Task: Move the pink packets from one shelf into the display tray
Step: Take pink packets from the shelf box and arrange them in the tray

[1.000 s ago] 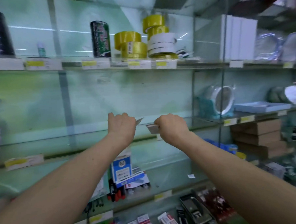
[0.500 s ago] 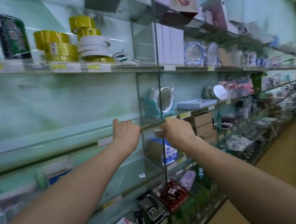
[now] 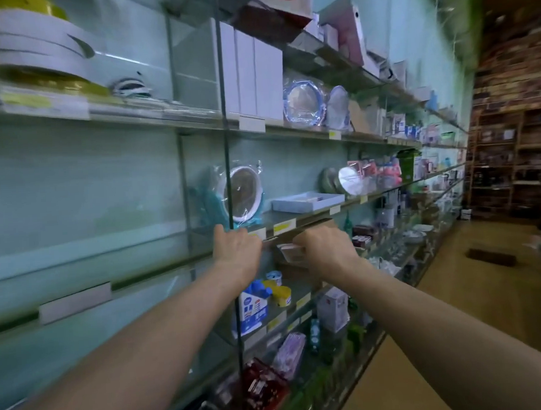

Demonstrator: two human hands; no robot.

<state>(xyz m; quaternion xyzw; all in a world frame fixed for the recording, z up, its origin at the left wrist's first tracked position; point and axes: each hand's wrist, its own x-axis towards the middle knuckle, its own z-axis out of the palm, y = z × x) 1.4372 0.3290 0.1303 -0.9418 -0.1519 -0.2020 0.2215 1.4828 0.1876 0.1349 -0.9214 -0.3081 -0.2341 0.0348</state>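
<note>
Now right hand (image 3: 325,249) grips pink packets (image 3: 292,253); left hand (image 3: 238,249) grip unclear; display tray (image 3: 294,207) above.

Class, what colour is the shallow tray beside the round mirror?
The tray is pale blue; head view.

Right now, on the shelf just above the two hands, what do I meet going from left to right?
First the wrapped round mirror → shallow tray → tilted silver mirror → pink goods → green box.
</note>
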